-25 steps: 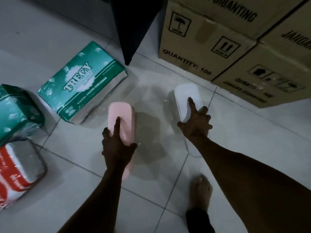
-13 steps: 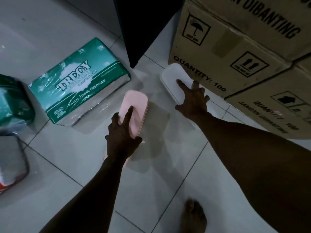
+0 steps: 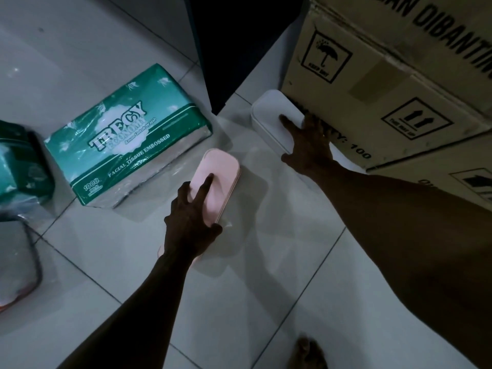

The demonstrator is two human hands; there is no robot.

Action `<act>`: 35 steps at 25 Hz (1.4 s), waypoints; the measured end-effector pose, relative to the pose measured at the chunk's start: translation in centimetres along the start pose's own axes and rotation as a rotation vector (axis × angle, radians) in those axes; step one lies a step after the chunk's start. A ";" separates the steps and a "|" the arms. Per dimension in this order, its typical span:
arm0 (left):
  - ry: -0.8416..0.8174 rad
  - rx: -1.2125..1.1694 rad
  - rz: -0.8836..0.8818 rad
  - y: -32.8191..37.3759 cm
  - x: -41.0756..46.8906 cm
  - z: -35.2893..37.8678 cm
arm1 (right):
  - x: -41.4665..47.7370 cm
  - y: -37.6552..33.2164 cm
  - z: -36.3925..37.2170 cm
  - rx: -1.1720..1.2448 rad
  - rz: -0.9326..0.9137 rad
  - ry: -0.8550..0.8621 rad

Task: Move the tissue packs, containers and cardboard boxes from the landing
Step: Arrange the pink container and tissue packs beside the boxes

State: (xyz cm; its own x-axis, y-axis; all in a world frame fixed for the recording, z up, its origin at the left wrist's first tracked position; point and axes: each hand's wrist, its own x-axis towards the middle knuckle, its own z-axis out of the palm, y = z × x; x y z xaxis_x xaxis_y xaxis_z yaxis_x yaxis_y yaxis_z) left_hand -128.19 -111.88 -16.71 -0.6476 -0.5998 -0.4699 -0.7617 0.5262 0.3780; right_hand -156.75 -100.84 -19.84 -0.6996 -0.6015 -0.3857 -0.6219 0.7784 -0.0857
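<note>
Head view: the left hand (image 3: 191,219) clasps the pink container (image 3: 221,169) from above, forefinger laid along its lid, over the middle of the tiled floor (image 3: 266,288), just beside the green tissue pack (image 3: 127,139). The right hand (image 3: 310,145) grasps the white container (image 3: 269,110) toward the floor's far edge, against the cardboard box (image 3: 372,83)

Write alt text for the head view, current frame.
A person's left hand grips a pink container and the right hand grips a white container, both low over a tiled floor. The white one is beside a cardboard box; a green tissue pack lies left of the pink one.
</note>
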 end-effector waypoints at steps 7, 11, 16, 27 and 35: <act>0.003 0.024 0.019 -0.8 0.2 -0.1 | 0.4 0.5 0.5 -0.006 -0.028 -0.061; 0.003 0.051 0.055 -0.7 0.2 -0.4 | 0.3 0.5 -0.2 -0.026 -0.043 -0.099; -0.009 0.220 0.180 1.0 0.6 -2.1 | -2.8 1.5 -0.2 0.116 0.010 0.090; -0.144 0.509 0.581 12.0 2.6 -8.4 | -15.0 3.9 -2.9 0.445 0.073 0.099; -0.227 0.706 0.926 17.8 10.5 -8.5 | -19.1 5.5 -0.3 0.465 0.420 0.100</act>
State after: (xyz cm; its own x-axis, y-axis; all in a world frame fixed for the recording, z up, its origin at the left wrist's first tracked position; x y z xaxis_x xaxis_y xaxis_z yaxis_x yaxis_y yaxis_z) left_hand -148.70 -113.92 -8.12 -0.8735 0.2674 -0.4069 0.2208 0.9624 0.1584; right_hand -146.88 -85.09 -12.66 -0.8945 -0.2238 -0.3871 -0.0849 0.9350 -0.3443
